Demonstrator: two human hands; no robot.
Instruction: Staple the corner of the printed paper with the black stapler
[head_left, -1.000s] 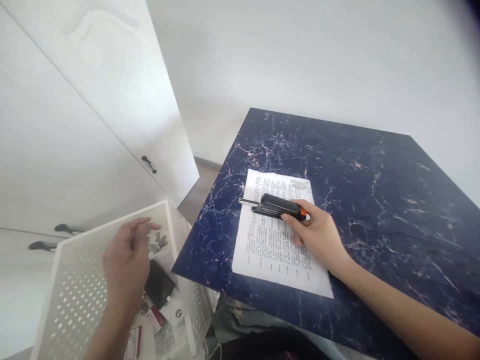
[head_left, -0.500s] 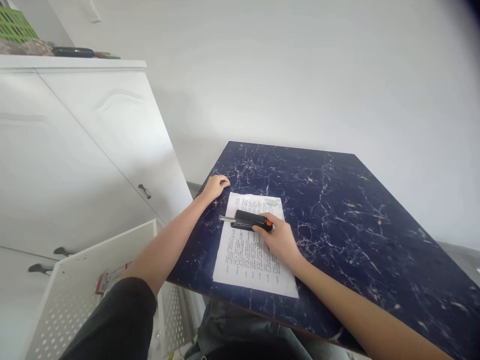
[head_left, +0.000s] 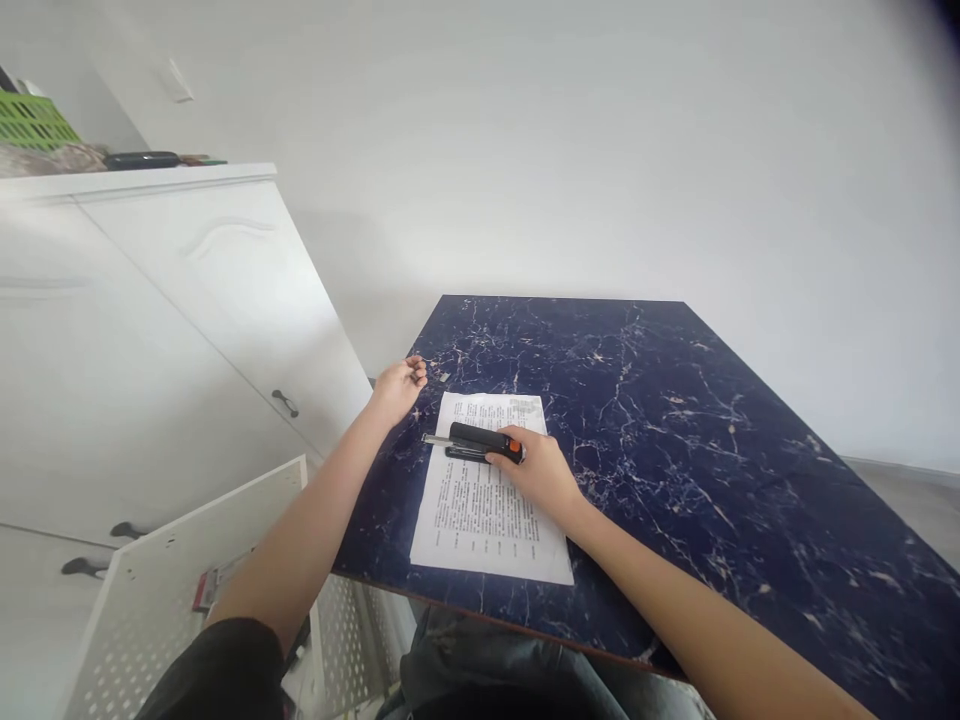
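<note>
Stapler (head_left: pixel 484 438), black and partly unfolded, is seen in the head view over the printed sheet (head_left: pixel 487 515); its long axis is laid crosswise, left to right, with the left end tipped slightly toward the far side of the table (head_left: pixel 712 450); the silver bar (head_left: pixel 436 440) is thrust out between the two black arms at that left end, and its tip is carried just past the sheet's left edge; the orange patch (head_left: pixel 515 447) is set at the opposite, right-hand end; whether the sheet is touched by the stapler cannot be told.

The right-hand end is clamped by the right hand (head_left: pixel 545 470); the thumb (head_left: pixel 499 460) is pressed along the near side and the fingers are bent over the far side, so that the body of the stapler is pointed away from the hand, to its left.

The left hand (head_left: pixel 397 390) is held by the table's left edge, beyond and to the left of the stapler, apart from it; its fingers are curled toward the palm, and whether anything is held in them cannot be told; a small shiny piece (head_left: pixel 445 378) is seen on the table just beside them; the white perforated basket (head_left: pixel 217 502) is partly covered by the left forearm (head_left: pixel 300 530).
</note>
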